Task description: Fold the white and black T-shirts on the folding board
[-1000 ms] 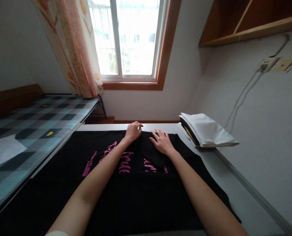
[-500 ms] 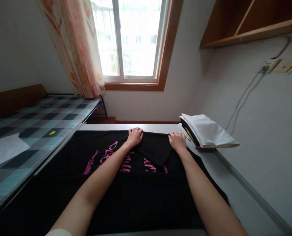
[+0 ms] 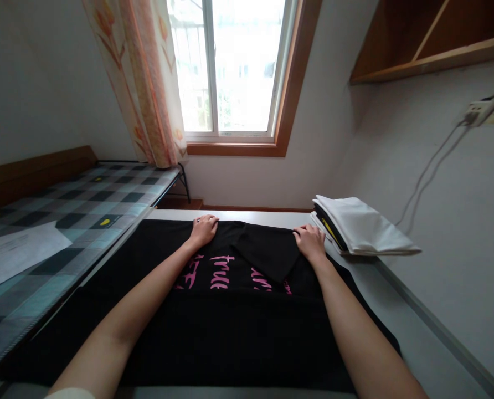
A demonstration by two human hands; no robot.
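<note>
Black garment (image 3: 230,338), with pink lettering (image 3: 222,271): laid across the desk (image 3: 417,327), lower centre of the frame, reaching its far edge strip. Near part appears doubled over in a broad band, its edge cutting across the lettering. A smaller black flap (image 3: 267,249) lies turned in at centre right, its point directed toward the viewer.

Left hand (image 3: 205,230): on the garment's far edge, centre of frame, fingers bent and close together; whether they pinch cloth, cannot tell.

Right hand (image 3: 311,241): at the flap's right corner, fingers curled down; grip likewise cannot be told.

Progress, as judged: part folded. Near band and flap in place; far portion and left end lie flat, lettering partly exposed, so more folding seems left.

Also present: white folded bundle (image 3: 367,224), right of centre; checked bed (image 3: 122,197), left, bearing a paper sheet (image 3: 22,252).
</note>
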